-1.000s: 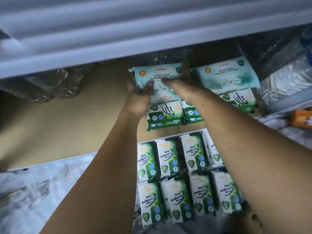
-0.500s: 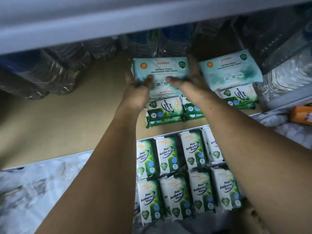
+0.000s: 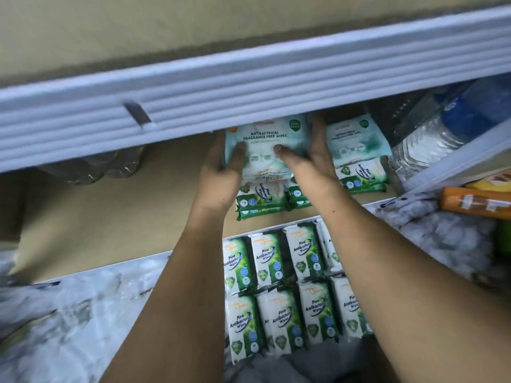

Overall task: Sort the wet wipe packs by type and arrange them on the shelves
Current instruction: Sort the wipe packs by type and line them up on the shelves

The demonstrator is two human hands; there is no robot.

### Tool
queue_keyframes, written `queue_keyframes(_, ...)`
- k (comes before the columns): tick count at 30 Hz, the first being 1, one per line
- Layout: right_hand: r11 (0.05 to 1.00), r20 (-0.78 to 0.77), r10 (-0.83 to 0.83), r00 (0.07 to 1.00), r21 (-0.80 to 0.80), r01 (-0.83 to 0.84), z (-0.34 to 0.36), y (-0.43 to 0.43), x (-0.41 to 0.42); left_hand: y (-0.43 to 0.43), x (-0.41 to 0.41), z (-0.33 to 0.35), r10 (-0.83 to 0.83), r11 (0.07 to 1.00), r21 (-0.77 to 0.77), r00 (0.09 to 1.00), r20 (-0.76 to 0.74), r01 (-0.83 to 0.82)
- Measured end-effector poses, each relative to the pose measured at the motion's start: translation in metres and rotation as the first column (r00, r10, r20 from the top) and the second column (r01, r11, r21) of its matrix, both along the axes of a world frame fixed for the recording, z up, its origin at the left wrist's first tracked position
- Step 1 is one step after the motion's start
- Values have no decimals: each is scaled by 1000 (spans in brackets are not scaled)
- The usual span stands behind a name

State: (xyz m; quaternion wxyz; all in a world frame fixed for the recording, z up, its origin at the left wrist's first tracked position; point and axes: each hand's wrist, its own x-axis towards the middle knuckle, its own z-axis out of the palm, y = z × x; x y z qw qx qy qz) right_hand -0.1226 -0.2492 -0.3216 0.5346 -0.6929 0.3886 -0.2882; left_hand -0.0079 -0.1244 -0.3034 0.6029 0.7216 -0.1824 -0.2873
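Placement step: left hand (image 3: 221,172) and right hand (image 3: 309,164) both grip the pale teal soft-plastic fragrance-free wipe pack (image 3: 265,139), thumbs on its face, atop a same-type stack toward the tan shelf's (image 3: 124,211) rear edge; next, probably: square it, release.

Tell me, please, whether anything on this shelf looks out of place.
Yes. On the right, a pale teal fragrance-free wipe pack lies on green-and-white pine wipe packs, two types in one stack. The left hand and right hand hold a second teal pack.
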Motion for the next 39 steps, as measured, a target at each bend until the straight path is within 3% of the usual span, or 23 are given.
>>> queue_keyframes(7, 990, -118, 7, 993, 143, 10, 47, 84, -74, 74, -62, 47, -95, 995, -28, 976, -195, 91)
queue_keyframes(12, 990, -143, -11, 990, 139, 31, 99, 138, -128, 126, -111, 93, -123, 992, -36, 975, -187, 118)
queue_keyframes(18, 997, -114, -47, 992, 50, 52, 178, 175, -165, 162, -145, 173, -150, 987, -67, 988, -49, 146)
queue_keyframes(23, 995, -60, -73, 995, -69, 69, 250, 182, -171, 176, -152, 245, -142, 985, -74, 978, 151, 154)
queue_keyframes(30, 979, 38, -60, 997, -192, 66, 346, 173, -161, 169, -136, 325, -115, 975, -154, 954, 277, 162)
queue_keyframes(39, 980, 89, -25, 996, -193, 42, 379, 123, -115, 128, -90, 358, -77, 996, -2, 895, 439, 86)
